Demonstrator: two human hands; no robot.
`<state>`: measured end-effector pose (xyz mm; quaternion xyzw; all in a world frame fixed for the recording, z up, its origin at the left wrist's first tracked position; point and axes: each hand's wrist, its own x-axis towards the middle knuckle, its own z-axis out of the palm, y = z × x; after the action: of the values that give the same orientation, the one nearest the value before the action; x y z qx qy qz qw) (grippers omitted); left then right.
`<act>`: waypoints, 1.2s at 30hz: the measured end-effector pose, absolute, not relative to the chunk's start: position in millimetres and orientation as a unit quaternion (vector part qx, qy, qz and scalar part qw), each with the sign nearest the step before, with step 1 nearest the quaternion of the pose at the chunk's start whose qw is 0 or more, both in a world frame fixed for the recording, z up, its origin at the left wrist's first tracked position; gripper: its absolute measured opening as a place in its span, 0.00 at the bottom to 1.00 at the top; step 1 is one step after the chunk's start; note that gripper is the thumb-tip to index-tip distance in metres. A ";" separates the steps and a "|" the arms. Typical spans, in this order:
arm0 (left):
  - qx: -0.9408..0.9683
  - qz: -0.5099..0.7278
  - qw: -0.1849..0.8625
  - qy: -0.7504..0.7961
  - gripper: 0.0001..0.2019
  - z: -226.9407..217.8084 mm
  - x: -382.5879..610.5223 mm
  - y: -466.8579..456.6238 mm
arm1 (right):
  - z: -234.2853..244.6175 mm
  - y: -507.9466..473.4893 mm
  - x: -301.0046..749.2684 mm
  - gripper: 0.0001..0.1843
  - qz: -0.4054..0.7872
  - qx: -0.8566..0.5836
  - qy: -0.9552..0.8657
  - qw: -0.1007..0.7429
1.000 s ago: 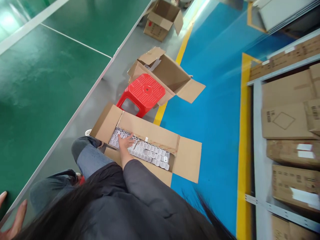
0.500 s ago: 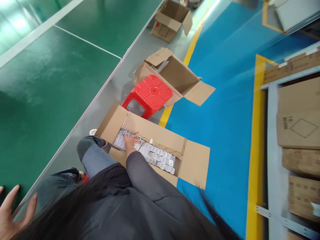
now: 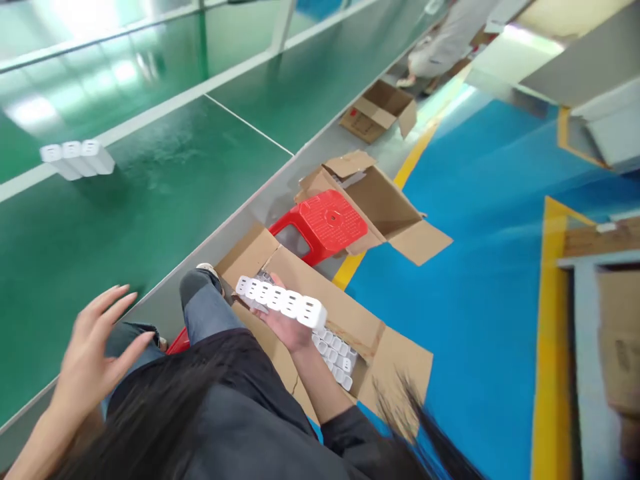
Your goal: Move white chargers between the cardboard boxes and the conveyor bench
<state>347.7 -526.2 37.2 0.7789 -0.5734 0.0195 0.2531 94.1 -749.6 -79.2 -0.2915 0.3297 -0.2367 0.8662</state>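
Note:
A row of several white charger housings point(image 3: 277, 299), side by side with their slotted ends up, rests in my right hand point(image 3: 286, 328), whose fingers wrap round it from below and behind. The row is above an open cardboard box point(image 3: 400, 360) in front of me. More white housings point(image 3: 334, 353) stand packed in that box; the row and my hand hide part of them. My left hand point(image 3: 95, 353) hangs in the air at the left, fingers apart, holding nothing. Three white housings point(image 3: 77, 160) stand together on the green surface point(image 3: 165, 173) at the far left.
A red plastic stool point(image 3: 333, 219) stands just beyond the box. Behind it are an open carton point(image 3: 385, 207) and a smaller open box point(image 3: 375, 113). A person point(image 3: 440, 47) is at the far end. Shelving with cartons point(image 3: 620, 333) lines the right side.
My right hand has come up out of the box with a row of housings in it. My left hand has moved up and right into fuller view. The camera view has shifted.

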 end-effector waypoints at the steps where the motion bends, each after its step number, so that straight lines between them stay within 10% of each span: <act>1: 0.767 0.014 0.255 -0.588 0.34 41.9 345.1 -534.1 | -58.5 -746.4 107.4 0.37 -0.233 -0.270 0.256 0.898; 14: 0.759 0.290 0.289 -0.506 0.32 50.3 451.3 -481.0 | 33.8 -644.7 390.6 0.34 0.156 -0.347 -0.088 0.921; 21: 0.903 0.172 0.241 -0.310 0.35 44.8 508.3 -391.8 | 12.2 -591.4 493.4 0.32 0.313 -0.378 -0.152 0.858; 36: 0.964 0.007 0.029 -0.263 0.29 61.8 616.5 -375.7 | -1.6 -619.2 534.9 0.08 0.093 -0.466 0.085 0.876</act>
<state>616.5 -375.7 61.8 0.9642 -0.2635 0.0071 0.0294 534.9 -619.2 -1.6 -0.4663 0.0850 0.0929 0.8756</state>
